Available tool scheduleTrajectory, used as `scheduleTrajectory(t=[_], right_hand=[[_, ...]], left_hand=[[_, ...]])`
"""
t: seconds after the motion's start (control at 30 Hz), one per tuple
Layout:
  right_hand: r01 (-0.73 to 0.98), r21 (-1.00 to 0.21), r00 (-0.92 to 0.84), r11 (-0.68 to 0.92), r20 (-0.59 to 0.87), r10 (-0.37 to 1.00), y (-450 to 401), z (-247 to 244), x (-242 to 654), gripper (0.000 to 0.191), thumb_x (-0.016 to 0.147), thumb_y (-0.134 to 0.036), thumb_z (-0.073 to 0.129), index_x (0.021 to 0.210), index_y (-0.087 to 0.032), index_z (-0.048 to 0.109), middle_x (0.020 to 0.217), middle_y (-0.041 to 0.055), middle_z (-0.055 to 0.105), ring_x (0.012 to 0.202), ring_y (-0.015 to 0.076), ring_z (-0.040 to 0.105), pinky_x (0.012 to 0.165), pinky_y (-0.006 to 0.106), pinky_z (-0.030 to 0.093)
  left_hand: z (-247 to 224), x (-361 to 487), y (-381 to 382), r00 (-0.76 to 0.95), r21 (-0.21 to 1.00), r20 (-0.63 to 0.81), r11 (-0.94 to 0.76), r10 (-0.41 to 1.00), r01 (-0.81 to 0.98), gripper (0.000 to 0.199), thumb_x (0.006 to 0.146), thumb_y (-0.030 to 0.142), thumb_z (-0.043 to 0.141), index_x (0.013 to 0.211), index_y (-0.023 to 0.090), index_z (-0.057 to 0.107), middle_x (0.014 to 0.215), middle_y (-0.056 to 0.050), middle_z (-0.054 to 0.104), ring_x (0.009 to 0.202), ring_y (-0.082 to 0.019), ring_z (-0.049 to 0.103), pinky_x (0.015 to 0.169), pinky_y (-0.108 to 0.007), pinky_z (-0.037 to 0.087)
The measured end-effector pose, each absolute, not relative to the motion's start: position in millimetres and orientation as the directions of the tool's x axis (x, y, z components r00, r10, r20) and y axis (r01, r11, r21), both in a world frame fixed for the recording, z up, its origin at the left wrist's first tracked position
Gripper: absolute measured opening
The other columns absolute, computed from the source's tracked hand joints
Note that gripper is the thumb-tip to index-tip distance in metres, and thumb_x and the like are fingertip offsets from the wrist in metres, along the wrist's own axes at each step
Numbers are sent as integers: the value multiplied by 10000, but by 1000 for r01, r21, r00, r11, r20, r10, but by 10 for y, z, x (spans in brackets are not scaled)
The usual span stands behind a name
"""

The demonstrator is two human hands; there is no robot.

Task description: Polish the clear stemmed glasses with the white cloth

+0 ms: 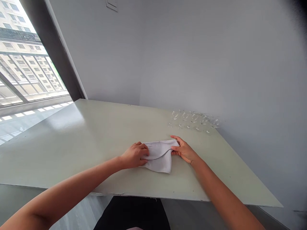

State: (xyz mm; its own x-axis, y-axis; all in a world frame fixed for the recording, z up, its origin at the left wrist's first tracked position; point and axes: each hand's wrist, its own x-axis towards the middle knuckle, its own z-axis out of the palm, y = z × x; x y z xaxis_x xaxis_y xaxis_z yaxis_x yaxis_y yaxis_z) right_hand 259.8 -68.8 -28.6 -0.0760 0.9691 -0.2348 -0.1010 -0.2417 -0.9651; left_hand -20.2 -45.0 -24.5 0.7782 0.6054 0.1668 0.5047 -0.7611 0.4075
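A white cloth (159,161) lies partly folded on the pale table (103,127), near its front edge. Its upper layer is folded over, and the lower layer shows beneath toward me. My left hand (136,155) grips the left end of the cloth, fingers bent over it. At the upper right corner, my right hand (183,150) pinches the cloth between thumb and fingers, with the index finger stretched out beyond it.
Several clear stemmed glasses (195,118) stand in a group at the table's back right, by the grey wall (216,64). A window (28,64) is at the far left. The table's right edge slants toward me.
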Motion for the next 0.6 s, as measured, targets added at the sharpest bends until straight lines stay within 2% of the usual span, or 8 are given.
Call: scheduleTrajectory(t=[0.07, 0.17, 0.3, 0.37, 0.47, 0.53, 0.6], right_hand=[[-60, -973, -113, -224, -216, 970, -710, -268, 2606, 641, 607, -255, 725, 1195, -275, 470, 930, 6, 563, 809, 144, 566, 733, 316, 509], [77, -975, -135, -207, -216, 967, -729, -254, 2615, 595, 602, -223, 702, 1168, -233, 519, 821, -12, 580, 777, 133, 555, 756, 300, 479], [271, -947, -112, -171, -208, 972, -728, -274, 2628, 435, 656, -201, 605, 1090, -217, 577, 756, -16, 584, 716, 133, 561, 732, 305, 466], [336, -930, -86, -146, -185, 979, -720, -299, 2635, 343, 677, -205, 560, 1016, -221, 611, 814, -7, 598, 661, 120, 563, 727, 310, 464], [376, -922, -56, -98, -128, 990, -693, -343, 2646, 214, 682, -248, 559, 865, -197, 657, 1023, 36, 577, 653, 111, 554, 677, 297, 468], [386, -920, -29, -61, -78, 997, -659, -358, 2654, 192, 687, -301, 576, 810, -187, 670, 1156, 58, 524, 725, 126, 557, 660, 289, 466], [424, -906, 22, -9, 1, 1000, -615, -336, 2656, 199, 694, -341, 586, 793, -196, 681, 1214, 59, 495, 825, 151, 555, 709, 302, 457]], left_hand=[[-280, -176, -452, 774, 402, 176, -762, 608, 507, 165, 740, 184, 503, 853, 190, 623, 928, -47, 614, 898, -186, 509, 817, -297, 383], [-288, -168, -406, 726, 457, 152, -699, 671, 550, 213, 772, 199, 434, 844, 191, 634, 834, -43, 635, 836, -176, 539, 766, -277, 388], [-224, -203, -337, 579, 627, 6, -454, 815, 633, 243, 775, 309, 424, 815, 224, 648, 694, -2, 610, 646, -146, 525, 610, -245, 368], [-189, -232, -304, 524, 719, -88, -311, 847, 622, 252, 758, 364, 438, 778, 214, 639, 637, 11, 573, 580, -128, 487, 550, -232, 343], [-136, -266, -250, 497, 821, -176, -152, 850, 550, 270, 739, 403, 450, 748, 188, 614, 641, 11, 551, 575, -116, 467, 533, -225, 336], [-74, -268, -212, 477, 858, -170, -108, 863, 501, 280, 736, 412, 451, 743, 178, 604, 655, 7, 551, 596, -118, 475, 548, -227, 350], [29, -253, -178, 450, 875, -117, -122, 885, 468, 288, 735, 417, 456, 757, 173, 607, 678, -1, 565, 629, -128, 495, 573, -235, 370]])
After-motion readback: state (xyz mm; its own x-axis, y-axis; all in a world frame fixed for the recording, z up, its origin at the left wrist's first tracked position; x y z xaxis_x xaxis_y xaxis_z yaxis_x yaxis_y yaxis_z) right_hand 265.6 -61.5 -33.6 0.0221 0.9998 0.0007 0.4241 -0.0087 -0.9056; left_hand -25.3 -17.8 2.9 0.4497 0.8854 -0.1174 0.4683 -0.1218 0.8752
